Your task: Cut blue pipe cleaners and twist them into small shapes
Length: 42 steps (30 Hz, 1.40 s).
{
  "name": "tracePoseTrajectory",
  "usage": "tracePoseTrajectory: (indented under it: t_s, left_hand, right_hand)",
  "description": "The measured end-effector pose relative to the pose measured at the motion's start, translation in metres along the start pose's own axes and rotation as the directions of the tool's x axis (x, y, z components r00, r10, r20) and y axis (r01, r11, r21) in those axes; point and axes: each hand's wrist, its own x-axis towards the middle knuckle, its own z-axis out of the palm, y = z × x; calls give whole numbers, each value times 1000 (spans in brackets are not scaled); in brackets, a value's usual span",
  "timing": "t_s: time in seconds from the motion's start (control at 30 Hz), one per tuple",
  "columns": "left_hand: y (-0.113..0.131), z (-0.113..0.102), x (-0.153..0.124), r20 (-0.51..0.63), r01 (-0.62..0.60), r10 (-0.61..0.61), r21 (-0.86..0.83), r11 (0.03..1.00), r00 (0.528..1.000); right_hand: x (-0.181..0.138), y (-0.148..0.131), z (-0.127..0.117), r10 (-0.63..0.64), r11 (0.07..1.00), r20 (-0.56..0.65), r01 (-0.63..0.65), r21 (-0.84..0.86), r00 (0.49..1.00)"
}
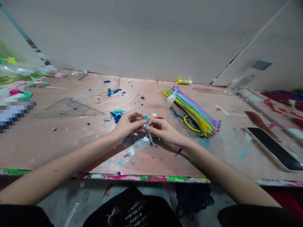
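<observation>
Over the middle of the table, a light blue pipe cleaner is bent into a small loop at its top, with its tail hanging down. My left hand pinches it near the loop between thumb and fingertips. From the other side, my right hand grips it just below, thumb pressed against the fingers. The two hands nearly touch, and the fingers hide part of the stem. Behind my left hand lies a pile of cut blue pieces. A red-handled thing shows partly beyond my right hand.
A bundle of coloured pipe cleaners lies right of centre beside a white glue bottle. A glue stick rests at the back wall. To the left is a clear set square; to the right, a phone. Scraps litter the tabletop.
</observation>
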Motion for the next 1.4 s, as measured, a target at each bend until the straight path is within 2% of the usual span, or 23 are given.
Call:
tracePoseTrajectory:
  t_s: [0.23, 0.4, 0.53, 0.73, 0.87, 1.07, 1.2, 1.27, 1.33, 1.4]
  left_hand:
    - [2, 1, -1, -39, 1, -1, -2, 1000, 999]
    - [4, -3, 1, -1, 12, -12, -22, 1000, 1000]
    - [4, -1, -1, 66, 37, -33, -49, 998, 997]
    - [2, 3, -3, 145, 70, -64, -36, 997, 987]
    - [1, 2, -2, 180, 78, -71, -33, 996, 981]
    - [-2, 2, -2, 195, 70, -64, -26, 997, 979]
    - [-1, 2, -2, 189, 45, -39, -26, 999, 981]
    - [0, 1, -3, 168, 33, -27, -33, 999, 985]
    - [0, 0, -2, 130, 40, -32, -54, 998, 991]
    - [1, 0, -1, 82, 56, -49, -85, 995, 995]
  right_hand:
    - [0, -2, 2, -17, 1000, -27, 17, 16, 999]
    - [1, -4, -3, -19, 977, -193, 59, 205, 981]
    - [-1, -1, -8, 80, 930, -131, -27, 367, 988]
    - [0, 0, -2, 149, 847, -83, -84, 524, 985]
    - [1, 3, -1, 177, 822, -66, -111, 558, 982]
    - [2, 10, -3, 167, 834, -58, -110, 540, 984]
    - [2, 8, -4, 143, 876, -99, -79, 476, 985]
    - [2, 5, -6, 87, 932, -160, -24, 361, 983]
    - [1, 2, -10, -57, 988, -255, 91, 124, 965]
    - [-1, 1, -14, -279, 952, -293, 223, -210, 915]
